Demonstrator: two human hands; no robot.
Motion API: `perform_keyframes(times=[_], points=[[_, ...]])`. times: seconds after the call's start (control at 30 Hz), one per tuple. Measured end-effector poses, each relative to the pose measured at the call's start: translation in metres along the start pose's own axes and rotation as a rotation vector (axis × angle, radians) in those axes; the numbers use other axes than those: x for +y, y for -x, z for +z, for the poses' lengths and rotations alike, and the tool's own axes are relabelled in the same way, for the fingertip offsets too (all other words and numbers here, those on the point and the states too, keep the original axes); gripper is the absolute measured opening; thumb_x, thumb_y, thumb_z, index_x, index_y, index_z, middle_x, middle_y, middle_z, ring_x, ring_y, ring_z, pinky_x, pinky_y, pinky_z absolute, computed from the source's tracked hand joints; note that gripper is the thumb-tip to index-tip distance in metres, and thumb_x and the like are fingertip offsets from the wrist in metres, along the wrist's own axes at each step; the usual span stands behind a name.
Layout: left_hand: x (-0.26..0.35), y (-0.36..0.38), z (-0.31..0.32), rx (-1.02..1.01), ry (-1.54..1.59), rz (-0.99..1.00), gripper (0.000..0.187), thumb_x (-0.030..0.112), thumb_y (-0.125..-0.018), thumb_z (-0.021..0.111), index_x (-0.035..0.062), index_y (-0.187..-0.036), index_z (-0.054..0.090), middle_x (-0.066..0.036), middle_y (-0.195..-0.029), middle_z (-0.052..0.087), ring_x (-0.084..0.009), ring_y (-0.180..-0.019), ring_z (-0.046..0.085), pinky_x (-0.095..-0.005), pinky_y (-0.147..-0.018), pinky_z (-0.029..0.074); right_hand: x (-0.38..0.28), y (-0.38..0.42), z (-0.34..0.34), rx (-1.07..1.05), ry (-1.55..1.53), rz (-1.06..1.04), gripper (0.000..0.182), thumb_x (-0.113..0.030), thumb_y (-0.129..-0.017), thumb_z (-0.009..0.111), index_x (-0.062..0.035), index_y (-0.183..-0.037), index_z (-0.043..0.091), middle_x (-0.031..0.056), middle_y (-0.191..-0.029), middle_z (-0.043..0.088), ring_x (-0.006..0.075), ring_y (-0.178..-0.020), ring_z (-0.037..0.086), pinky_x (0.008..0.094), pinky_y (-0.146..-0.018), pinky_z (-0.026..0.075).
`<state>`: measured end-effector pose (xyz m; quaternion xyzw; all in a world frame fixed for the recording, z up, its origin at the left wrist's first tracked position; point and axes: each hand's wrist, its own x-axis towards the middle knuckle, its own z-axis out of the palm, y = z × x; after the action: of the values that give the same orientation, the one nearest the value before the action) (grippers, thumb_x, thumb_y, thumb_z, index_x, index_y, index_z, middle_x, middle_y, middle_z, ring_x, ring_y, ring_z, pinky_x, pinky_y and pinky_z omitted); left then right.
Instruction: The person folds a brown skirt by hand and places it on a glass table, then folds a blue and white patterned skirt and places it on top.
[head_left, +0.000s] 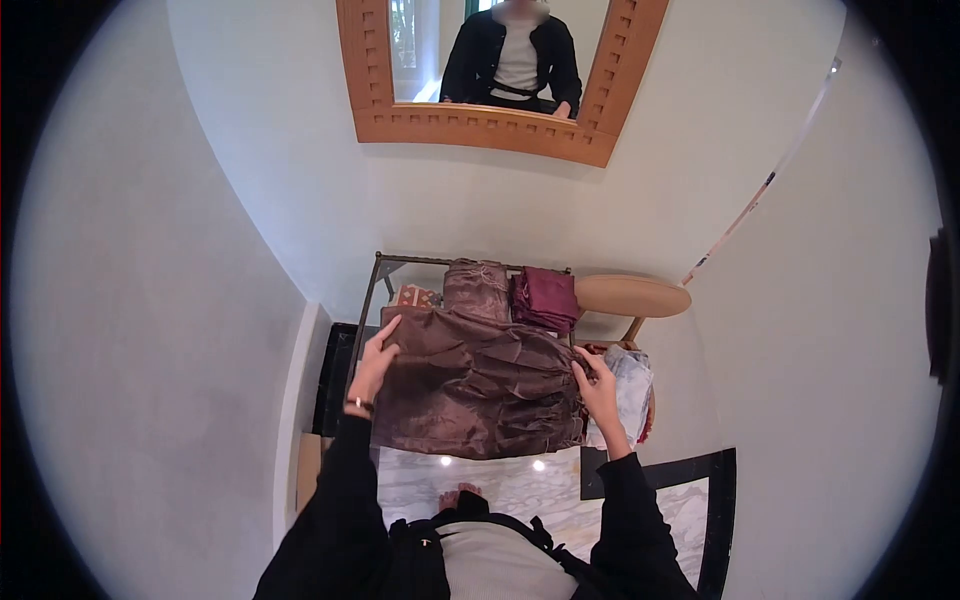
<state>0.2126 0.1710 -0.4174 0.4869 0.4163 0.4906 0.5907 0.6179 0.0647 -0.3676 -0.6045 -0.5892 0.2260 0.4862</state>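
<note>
A shiny brown satin cloth [470, 385] is spread out in front of me, with gathered folds along its right side. My left hand [374, 362] pinches its upper left edge between thumb and fingers. At the gathered right edge, my right hand [598, 392] grips the fabric with fingers closed. Behind the cloth sit a folded brown cloth bundle [475, 288] and a folded maroon cloth [545, 298]. What lies directly under the spread cloth is hidden.
A dark metal-framed stand [408, 258] holds the folded cloths against the wall. To the right are a tan oval-topped stool [635, 296] and a pile of pale fabric [628, 385]. A wood-framed mirror [480, 130] hangs above. Marble flooring [510, 490] lies below.
</note>
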Motion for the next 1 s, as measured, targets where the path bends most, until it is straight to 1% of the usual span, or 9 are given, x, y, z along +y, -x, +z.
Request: perform_keyframes(times=[0.07, 0.2, 0.33, 0.4, 0.5, 0.6, 0.83, 0.93, 1.0], points=[[0.040, 0.033, 0.033, 0.058, -0.142, 0.163, 0.062, -0.006, -0.075, 0.048, 0.0023, -0.137, 0.046, -0.011, -0.128, 0.053, -0.0171, -0.114, 0.052, -0.0260, -0.096, 0.040, -0.014, 0.000, -0.002, 0.031, 0.035, 0.005, 0.029, -0.006, -0.088, 0.062, -0.0010, -0.117, 0.061, 0.0102, -0.100, 0.063, 0.0151, -0.092, 0.060, 0.0255, -0.082, 0.046], [0.114, 0.091, 0.103, 0.176, -0.681, 0.387, 0.073, -0.007, -0.073, 0.046, 0.0054, -0.144, 0.034, -0.024, -0.143, 0.035, -0.0337, -0.128, 0.043, -0.0309, -0.100, 0.039, -0.073, -0.001, 0.005, 0.159, 0.116, -0.124, 0.028, -0.005, -0.088, 0.062, -0.0015, -0.116, 0.061, 0.0103, -0.094, 0.064, 0.0137, -0.085, 0.059, 0.0244, -0.073, 0.046], [0.165, 0.133, 0.181, 0.148, -0.834, 0.555, 0.078, -0.010, -0.072, 0.045, 0.0049, -0.146, 0.027, -0.019, -0.151, 0.024, -0.0393, -0.129, 0.040, -0.0330, -0.078, 0.051, -0.161, 0.007, 0.015, 0.198, 0.126, -0.198, 0.028, -0.004, -0.087, 0.062, -0.0031, -0.115, 0.062, 0.0080, -0.089, 0.063, 0.0122, -0.073, 0.055, 0.0244, -0.061, 0.042], [0.177, 0.146, 0.208, 0.056, -0.762, 0.597, 0.076, -0.009, -0.072, 0.046, 0.0010, -0.144, 0.028, -0.019, -0.151, 0.022, -0.0407, -0.126, 0.042, -0.0346, -0.077, 0.052, -0.198, 0.018, 0.018, 0.184, 0.065, -0.227, 0.031, -0.003, -0.085, 0.063, -0.0042, -0.116, 0.062, 0.0093, -0.088, 0.062, 0.0135, -0.068, 0.054, 0.0229, -0.054, 0.040], [0.172, 0.157, 0.227, -0.108, -0.676, 0.608, 0.078, -0.005, -0.074, 0.052, -0.0065, -0.144, 0.019, -0.026, -0.150, 0.019, -0.0456, -0.119, 0.047, -0.0399, -0.078, 0.053, -0.236, 0.039, 0.013, 0.107, -0.070, -0.231, 0.037, 0.003, -0.083, 0.060, -0.0033, -0.119, 0.060, 0.0128, -0.096, 0.063, 0.0183, -0.078, 0.059, 0.0268, -0.066, 0.047], [0.169, 0.168, 0.233, -0.161, -0.689, 0.604, 0.090, -0.003, -0.072, 0.056, -0.0057, -0.146, 0.006, -0.031, -0.149, 0.014, -0.0511, -0.127, 0.033, -0.0409, -0.083, 0.050, -0.242, 0.051, 0.002, 0.127, -0.064, -0.290, 0.039, 0.005, -0.082, 0.059, -0.0014, -0.121, 0.059, 0.0148, -0.100, 0.063, 0.0219, -0.085, 0.061, 0.0299, -0.076, 0.048], [0.174, 0.189, 0.238, -0.321, -0.506, 0.520, 0.106, -0.002, -0.071, 0.061, -0.0073, -0.142, -0.017, -0.033, -0.151, 0.001, -0.0469, -0.138, 0.020, -0.0415, -0.109, 0.026, -0.241, 0.080, -0.023, -0.077, -0.096, -0.258, 0.047, -0.002, -0.086, 0.061, -0.0034, -0.132, 0.050, 0.0166, -0.112, 0.056, 0.0296, -0.095, 0.059, 0.0320, -0.084, 0.047], [0.180, 0.197, 0.236, -0.382, -0.510, 0.542, 0.107, -0.004, -0.072, 0.060, -0.0063, -0.140, -0.022, -0.031, -0.151, -0.010, -0.0483, -0.135, 0.024, -0.0424, -0.103, 0.036, -0.245, 0.089, -0.035, -0.186, -0.099, -0.257, 0.054, -0.004, -0.085, 0.062, -0.0007, -0.136, 0.044, 0.0177, -0.120, 0.052, 0.0299, -0.104, 0.056, 0.0326, -0.090, 0.044], [0.182, 0.199, 0.234, -0.438, -0.510, 0.597, 0.107, -0.004, -0.073, 0.058, -0.0035, -0.139, -0.026, -0.030, -0.151, -0.015, -0.0476, -0.136, 0.023, -0.0432, -0.105, 0.034, -0.248, 0.095, -0.042, -0.243, -0.124, -0.245, 0.056, -0.002, -0.084, 0.062, 0.0017, -0.136, 0.042, 0.0183, -0.126, 0.051, 0.0289, -0.111, 0.053, 0.0329, -0.095, 0.041]])
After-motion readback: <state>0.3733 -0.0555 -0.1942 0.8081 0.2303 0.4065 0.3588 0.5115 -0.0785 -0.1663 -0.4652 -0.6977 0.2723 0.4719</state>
